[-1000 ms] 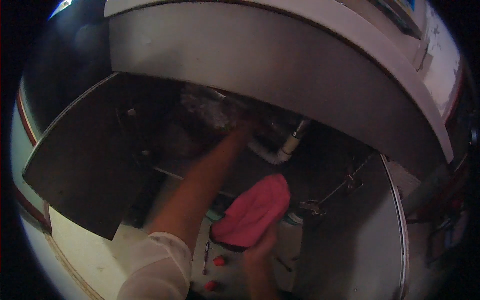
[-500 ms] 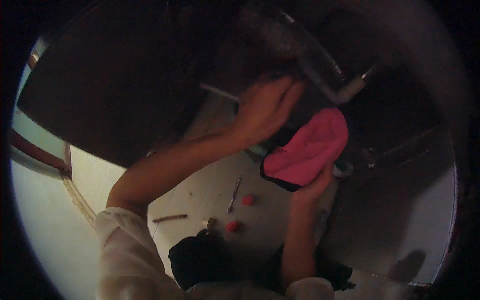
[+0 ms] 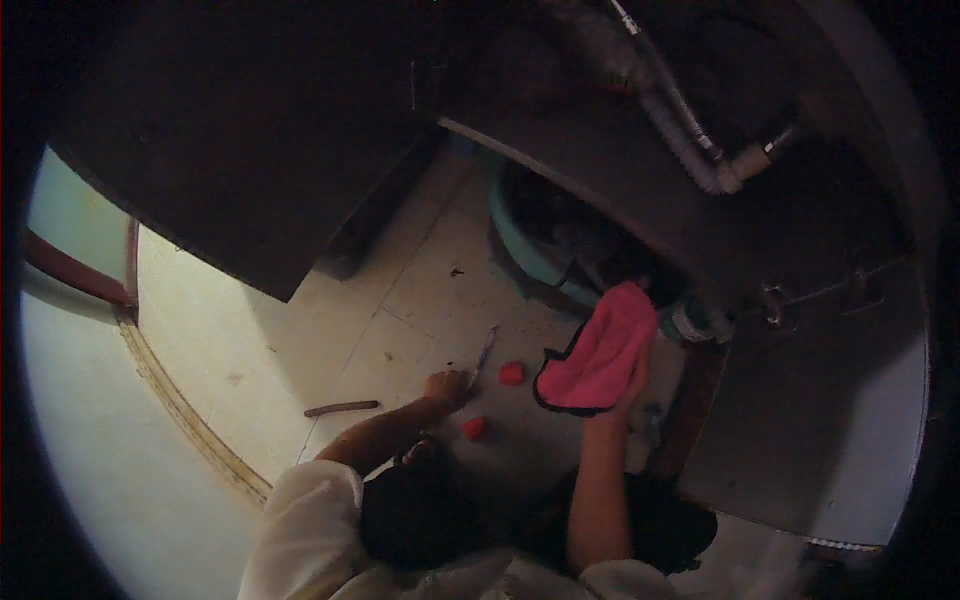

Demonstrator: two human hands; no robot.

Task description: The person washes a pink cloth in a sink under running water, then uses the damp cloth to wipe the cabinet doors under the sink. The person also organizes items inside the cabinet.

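My right hand (image 3: 635,380) grips a pink cloth (image 3: 605,350) with a dark edge, bunched and held up in front of the cabinet. Down at the floor, my left hand (image 3: 450,390) has its fingers curled at the near end of a slim, pale rod-shaped tool (image 3: 487,350); its exact kind is too dim to tell. Two small red pieces (image 3: 511,373) (image 3: 474,428) lie on the floor to the right of that hand. A thin brown stick (image 3: 341,408) rests left of my left forearm.
Above the cloth, a grey corrugated hose (image 3: 680,140) hangs inside the dark cabinet. A green basin (image 3: 525,245) with dark contents stands beneath the cabinet edge. An open dark door panel (image 3: 220,200) juts in at left, another door (image 3: 800,430) at right. My dark-clad knees are close below.
My left hand has come down from inside the cabinet to the tool on the floor. The right hand still holds the pink cloth. The view has shifted slightly.
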